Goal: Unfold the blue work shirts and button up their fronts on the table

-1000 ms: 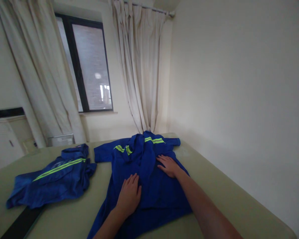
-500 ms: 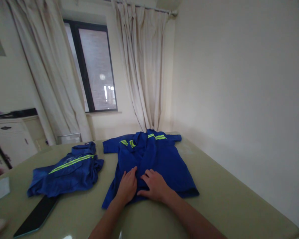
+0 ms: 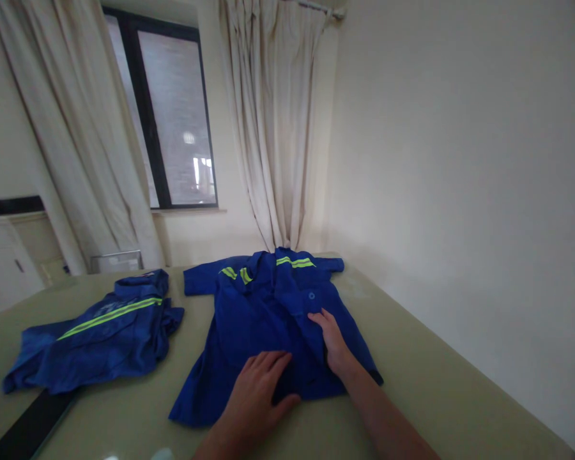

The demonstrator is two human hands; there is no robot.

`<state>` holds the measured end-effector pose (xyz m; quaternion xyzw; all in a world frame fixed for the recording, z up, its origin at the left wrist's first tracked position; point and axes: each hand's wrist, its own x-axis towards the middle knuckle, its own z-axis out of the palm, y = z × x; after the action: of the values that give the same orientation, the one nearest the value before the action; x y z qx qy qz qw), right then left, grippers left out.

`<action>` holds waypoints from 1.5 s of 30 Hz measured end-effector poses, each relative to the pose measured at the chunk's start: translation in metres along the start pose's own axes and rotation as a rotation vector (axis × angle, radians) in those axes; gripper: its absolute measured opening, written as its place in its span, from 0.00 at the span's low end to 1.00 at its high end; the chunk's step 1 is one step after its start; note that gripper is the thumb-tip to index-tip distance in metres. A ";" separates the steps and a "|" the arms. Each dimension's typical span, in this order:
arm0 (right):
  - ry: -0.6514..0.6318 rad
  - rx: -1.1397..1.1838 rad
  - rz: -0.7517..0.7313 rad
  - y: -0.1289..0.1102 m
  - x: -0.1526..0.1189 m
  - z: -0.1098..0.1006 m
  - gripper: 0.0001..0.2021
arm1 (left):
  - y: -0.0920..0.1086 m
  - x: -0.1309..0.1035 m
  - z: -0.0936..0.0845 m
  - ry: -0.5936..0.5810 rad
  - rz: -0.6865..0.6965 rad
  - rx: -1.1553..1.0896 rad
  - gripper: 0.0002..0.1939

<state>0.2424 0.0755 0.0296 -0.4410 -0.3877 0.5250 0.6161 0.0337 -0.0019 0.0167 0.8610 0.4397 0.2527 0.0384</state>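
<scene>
A blue short-sleeved work shirt point(image 3: 253, 326) with yellow-green reflective stripes lies spread on the table, its collar toward the window. My left hand point(image 3: 261, 393) rests over the shirt's lower hem, fingers stretched out and thumb apart. Farther up, on the right front panel, my right hand point(image 3: 334, 342) touches the fabric with its fingers extended, below a small round emblem point(image 3: 311, 296). Its thumb is hard to make out. To the left lies a second blue garment point(image 3: 110, 338), bunched or loosely folded, with a similar stripe across it.
The pale green tabletop point(image 3: 436, 396) meets a white wall point(image 3: 460, 160) on the right. A dark flat device point(image 3: 33, 421) sticks out from under the left garment. Curtains point(image 3: 278, 128) and a window point(image 3: 175, 115) are behind, with a white cabinet point(image 3: 9, 255) at the far left.
My right hand has moved right and away from me across the shirt, where the emblem now shows. My left hand has come nearer the hem. The view has turned slightly right.
</scene>
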 end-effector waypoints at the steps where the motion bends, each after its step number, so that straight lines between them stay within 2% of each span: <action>1: -0.035 0.009 0.014 -0.003 -0.002 0.001 0.17 | 0.006 0.003 0.003 -0.019 0.001 -0.006 0.18; 2: -0.056 0.009 0.020 -0.005 -0.004 0.003 0.16 | 0.010 0.006 0.006 -0.036 -0.006 -0.012 0.14; 4: -0.047 0.000 0.006 -0.010 -0.008 0.005 0.15 | 0.010 0.010 0.012 -0.027 -0.048 -0.060 0.14; 6: -0.043 0.004 0.000 -0.014 -0.012 0.008 0.16 | 0.001 0.011 0.014 0.053 -0.147 -0.195 0.15; 10: -0.200 0.009 -0.026 -0.017 -0.019 0.013 0.21 | -0.019 0.006 0.009 0.292 -0.413 -0.482 0.17; 12: -0.255 -0.038 -0.072 -0.016 -0.022 0.015 0.22 | -0.025 0.004 0.003 0.380 -0.470 -0.534 0.18; 15: -0.337 -0.207 -0.149 -0.011 -0.026 0.018 0.22 | -0.028 0.005 -0.005 0.426 -0.479 -0.597 0.20; 18: -0.401 -0.421 -0.249 -0.007 -0.031 0.020 0.24 | -0.029 0.006 -0.007 0.427 -0.475 -0.664 0.20; 21: -0.397 -0.546 -0.383 -0.003 -0.037 0.023 0.22 | -0.030 0.007 -0.005 0.390 -0.444 -0.719 0.18; 25: -0.365 -0.573 -0.467 0.003 -0.044 0.027 0.12 | -0.030 0.006 -0.005 0.373 -0.385 -0.712 0.13; 29: -0.452 -0.580 -0.484 0.005 -0.048 0.029 0.11 | -0.027 0.005 -0.004 0.385 -0.301 -0.687 0.08; 32: -0.446 -0.608 -0.536 0.005 -0.049 0.029 0.10 | -0.024 0.004 -0.002 0.374 -0.279 -0.672 0.07; 40: -0.497 -0.777 -0.706 0.007 -0.048 0.023 0.13 | -0.022 0.003 -0.003 0.351 -0.357 -0.687 0.10; 45: -0.548 -0.827 -0.742 0.007 -0.049 0.021 0.16 | -0.018 0.006 -0.007 0.316 -0.431 -0.746 0.12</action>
<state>0.2137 0.0299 0.0288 -0.3282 -0.8307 0.1760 0.4137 0.0199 0.0126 0.0196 0.6282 0.4881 0.5082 0.3300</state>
